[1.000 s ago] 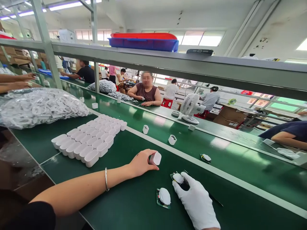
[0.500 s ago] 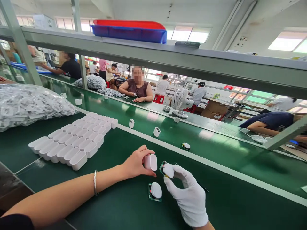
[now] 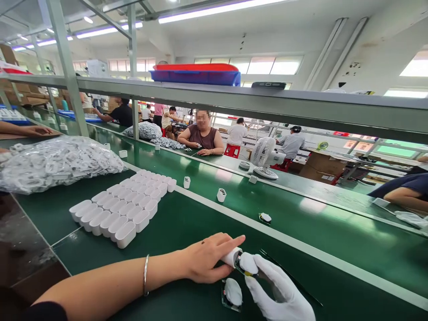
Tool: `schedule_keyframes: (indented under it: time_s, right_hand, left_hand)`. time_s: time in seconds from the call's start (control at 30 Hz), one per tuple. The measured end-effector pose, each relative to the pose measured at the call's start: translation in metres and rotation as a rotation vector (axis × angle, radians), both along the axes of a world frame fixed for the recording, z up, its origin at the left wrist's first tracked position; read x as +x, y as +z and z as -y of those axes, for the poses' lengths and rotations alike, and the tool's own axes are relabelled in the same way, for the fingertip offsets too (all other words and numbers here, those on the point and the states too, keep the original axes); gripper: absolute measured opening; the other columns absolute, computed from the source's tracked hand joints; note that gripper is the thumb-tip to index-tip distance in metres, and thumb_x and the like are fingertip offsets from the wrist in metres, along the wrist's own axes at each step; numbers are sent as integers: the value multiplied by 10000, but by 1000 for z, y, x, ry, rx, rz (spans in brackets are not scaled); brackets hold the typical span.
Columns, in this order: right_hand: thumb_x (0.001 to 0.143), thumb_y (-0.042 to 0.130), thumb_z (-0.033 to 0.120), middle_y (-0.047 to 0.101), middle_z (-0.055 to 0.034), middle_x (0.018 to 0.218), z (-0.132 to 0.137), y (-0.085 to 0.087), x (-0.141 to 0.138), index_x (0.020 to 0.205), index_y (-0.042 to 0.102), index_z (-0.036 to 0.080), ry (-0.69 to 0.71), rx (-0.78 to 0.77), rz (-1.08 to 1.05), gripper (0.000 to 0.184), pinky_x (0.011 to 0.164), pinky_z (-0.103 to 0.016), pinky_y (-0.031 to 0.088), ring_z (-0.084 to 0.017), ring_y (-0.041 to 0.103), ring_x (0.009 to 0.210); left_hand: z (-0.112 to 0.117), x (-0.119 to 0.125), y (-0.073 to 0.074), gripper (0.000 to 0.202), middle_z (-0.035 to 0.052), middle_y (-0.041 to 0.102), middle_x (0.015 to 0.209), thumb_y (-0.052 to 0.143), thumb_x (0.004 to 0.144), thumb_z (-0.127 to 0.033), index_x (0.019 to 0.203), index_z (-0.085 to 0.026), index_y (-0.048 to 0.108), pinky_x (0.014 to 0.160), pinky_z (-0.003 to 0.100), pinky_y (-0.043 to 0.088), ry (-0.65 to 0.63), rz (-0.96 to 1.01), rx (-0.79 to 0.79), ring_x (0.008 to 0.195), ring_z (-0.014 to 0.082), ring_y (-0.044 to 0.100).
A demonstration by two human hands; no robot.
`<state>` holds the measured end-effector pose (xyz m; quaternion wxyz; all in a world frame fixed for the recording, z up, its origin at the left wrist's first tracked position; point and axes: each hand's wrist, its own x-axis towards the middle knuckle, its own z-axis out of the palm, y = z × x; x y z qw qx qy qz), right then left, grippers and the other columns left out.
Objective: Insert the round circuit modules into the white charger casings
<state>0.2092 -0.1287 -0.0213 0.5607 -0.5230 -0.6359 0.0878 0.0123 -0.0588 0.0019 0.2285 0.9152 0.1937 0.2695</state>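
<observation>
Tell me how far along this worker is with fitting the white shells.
Done: two shells ride the green belt upright. In hand: left hand holds a white shell against the board in the gloved right hand. Left: another board and rows of empty shells.

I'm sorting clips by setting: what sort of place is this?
Most likely an electronics assembly line in a factory: a long green conveyor belt, rows of white plastic shells laid out beside it, and other workers seated along the line.
</observation>
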Motion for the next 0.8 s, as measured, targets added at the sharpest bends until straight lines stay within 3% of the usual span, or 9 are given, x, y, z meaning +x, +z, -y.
schedule_keyframes:
  time_s: [0.13,0.43,0.8]
  right_hand:
    - [742,664,306,706,-61,944,4,15,0,999,691,231,-25,233,239,269,762,-350,592,-227,690,778]
    - [781,671,253,690,-48,995,12,19,-4,1041,589,260,8,331,331,273,739,-337,602,-205,686,834]
    - [804,654,189,666,-67,1073,10,14,-2,1124,572,238,81,371,382,334,786,-315,595,-199,672,904]
  left_hand:
    - [-2,3,-7,719,176,435,1276,549,847,-245,1443,-136,163,1019,377,412,-3,44,146,1197,254,445]
    - [-9,1,-15,588,113,470,1192,519,821,-107,1361,-233,322,961,371,462,34,296,177,1112,223,497]
    - [-9,1,-14,565,114,500,1167,527,826,-103,1348,-233,354,940,371,479,-27,296,216,1102,227,513]
